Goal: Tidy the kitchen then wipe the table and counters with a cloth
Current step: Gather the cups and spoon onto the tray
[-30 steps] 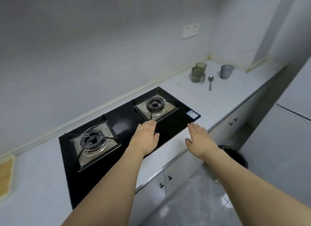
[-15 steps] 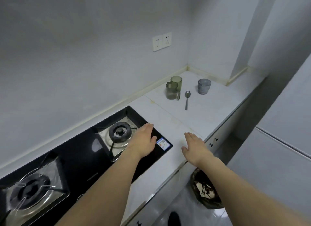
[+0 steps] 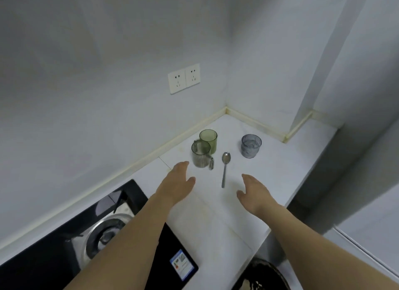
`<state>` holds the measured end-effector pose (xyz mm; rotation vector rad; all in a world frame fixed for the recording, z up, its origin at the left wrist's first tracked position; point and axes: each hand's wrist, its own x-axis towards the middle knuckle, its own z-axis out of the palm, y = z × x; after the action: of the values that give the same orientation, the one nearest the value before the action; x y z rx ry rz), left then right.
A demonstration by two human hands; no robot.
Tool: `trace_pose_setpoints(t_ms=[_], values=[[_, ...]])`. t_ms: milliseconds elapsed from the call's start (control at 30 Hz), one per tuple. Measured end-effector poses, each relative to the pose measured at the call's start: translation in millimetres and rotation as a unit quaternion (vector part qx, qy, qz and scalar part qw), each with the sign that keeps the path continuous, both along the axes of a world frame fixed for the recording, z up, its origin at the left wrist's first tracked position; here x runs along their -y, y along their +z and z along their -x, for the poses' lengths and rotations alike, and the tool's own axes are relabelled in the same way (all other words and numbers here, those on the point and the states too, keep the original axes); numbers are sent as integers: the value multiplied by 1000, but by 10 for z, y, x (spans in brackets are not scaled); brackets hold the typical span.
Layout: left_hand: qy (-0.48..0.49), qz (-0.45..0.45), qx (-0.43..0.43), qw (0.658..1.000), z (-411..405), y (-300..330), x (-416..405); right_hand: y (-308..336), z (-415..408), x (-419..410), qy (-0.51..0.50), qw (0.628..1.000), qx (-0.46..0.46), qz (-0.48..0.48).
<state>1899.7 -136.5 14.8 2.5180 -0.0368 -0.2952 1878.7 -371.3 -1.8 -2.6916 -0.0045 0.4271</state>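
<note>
Open lane: bare white desk between the left hand and right hand.
In that lane: thin metal spoon, lying flat, handle toward the person.
Left obstacle: clear grey handled cup touching the green translucent cup behind it, just beyond the left fingertips.
Right obstacle: blue-grey tumbler, apart from the spoon.
Near left: black glass gas hob.
Far limit: corner walls.
</note>
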Motion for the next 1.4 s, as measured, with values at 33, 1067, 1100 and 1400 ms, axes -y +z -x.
trace_pose_setpoints(t_ms=[33, 1067, 1100, 1400], values=[[17, 5, -4, 1000, -146, -5, 31, -40, -176, 41, 1, 1000, -4, -9], [264, 82, -24, 961, -1661, -1020, 551, -733, -3127, -318, 182, 983, 19, 27], [274, 103, -14, 956, -1595, -996, 514, -715, -3078, -322, 158, 987, 23, 3], [413, 150, 92, 894, -202, -396, -145, -356, -1677, -1192, 92, 968, 95, -213]])
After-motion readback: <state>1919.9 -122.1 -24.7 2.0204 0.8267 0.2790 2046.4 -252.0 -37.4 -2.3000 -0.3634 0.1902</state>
